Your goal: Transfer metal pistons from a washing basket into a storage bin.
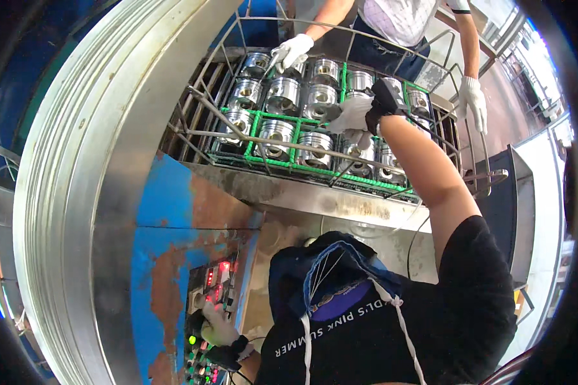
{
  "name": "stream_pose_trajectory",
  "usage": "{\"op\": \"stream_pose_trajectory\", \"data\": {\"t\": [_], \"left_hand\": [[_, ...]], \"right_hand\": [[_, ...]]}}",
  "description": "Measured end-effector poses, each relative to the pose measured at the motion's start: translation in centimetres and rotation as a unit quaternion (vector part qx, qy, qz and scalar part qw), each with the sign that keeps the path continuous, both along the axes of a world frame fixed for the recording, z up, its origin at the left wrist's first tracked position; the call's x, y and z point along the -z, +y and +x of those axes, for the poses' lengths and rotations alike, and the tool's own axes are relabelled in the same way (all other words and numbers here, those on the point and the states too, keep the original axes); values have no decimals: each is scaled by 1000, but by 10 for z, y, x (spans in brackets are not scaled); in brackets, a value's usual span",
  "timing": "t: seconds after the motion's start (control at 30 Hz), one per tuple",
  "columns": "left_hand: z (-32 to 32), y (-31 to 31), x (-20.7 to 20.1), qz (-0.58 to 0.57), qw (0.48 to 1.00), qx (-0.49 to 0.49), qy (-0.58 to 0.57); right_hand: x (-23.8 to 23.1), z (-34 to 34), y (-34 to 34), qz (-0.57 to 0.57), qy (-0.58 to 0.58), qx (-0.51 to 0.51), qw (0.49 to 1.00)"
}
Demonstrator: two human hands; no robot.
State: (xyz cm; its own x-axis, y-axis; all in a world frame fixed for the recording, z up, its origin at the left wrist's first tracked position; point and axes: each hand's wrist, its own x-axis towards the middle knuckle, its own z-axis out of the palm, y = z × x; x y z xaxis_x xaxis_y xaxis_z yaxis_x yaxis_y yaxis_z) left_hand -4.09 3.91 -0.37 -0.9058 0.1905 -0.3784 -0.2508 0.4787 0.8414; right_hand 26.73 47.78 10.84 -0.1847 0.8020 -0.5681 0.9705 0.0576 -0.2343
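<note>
My right hand (353, 119), in a white glove with a black device strapped at the wrist, reaches over a basket of metal pistons (277, 138). Its fingers are apart above the middle of the rows, with greyish fingertips near a piston; I see nothing gripped. Shiny pistons stand in compartments edged with green strips. Low on the left, my left hand (218, 326), also gloved and strapped, is at a control panel (196, 359) with coloured buttons and red lit displays. Its fingers stretch toward the controls; whether one presses a button I cannot tell.
Across the basket stands a co-worker, one gloved hand (292, 51) at the far-left pistons, the other (472, 106) by the right rail. A wire frame (205, 99) rises around the pistons. A large ribbed metal cylinder (77, 192) and a worn blue cabinet (164, 256) flank the left.
</note>
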Motion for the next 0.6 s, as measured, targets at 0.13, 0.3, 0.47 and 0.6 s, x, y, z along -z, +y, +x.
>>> {"op": "stream_pose_trajectory", "data": {"t": [0.13,0.3,0.47,0.6], "left_hand": [[-5,6,-11,8,1000,-1,27],[-12,14,-20,-3,998,28,55],[-40,-5,31,49,997,21,50],[-42,-2,16,23,998,38,46]], "right_hand": [[0,-33,37,43,192,65,978],[35,-86,58,153,-74,-190,967],[39,-113,85,129,203,28,970],[75,-149,91,122,192,-4,974]]}}
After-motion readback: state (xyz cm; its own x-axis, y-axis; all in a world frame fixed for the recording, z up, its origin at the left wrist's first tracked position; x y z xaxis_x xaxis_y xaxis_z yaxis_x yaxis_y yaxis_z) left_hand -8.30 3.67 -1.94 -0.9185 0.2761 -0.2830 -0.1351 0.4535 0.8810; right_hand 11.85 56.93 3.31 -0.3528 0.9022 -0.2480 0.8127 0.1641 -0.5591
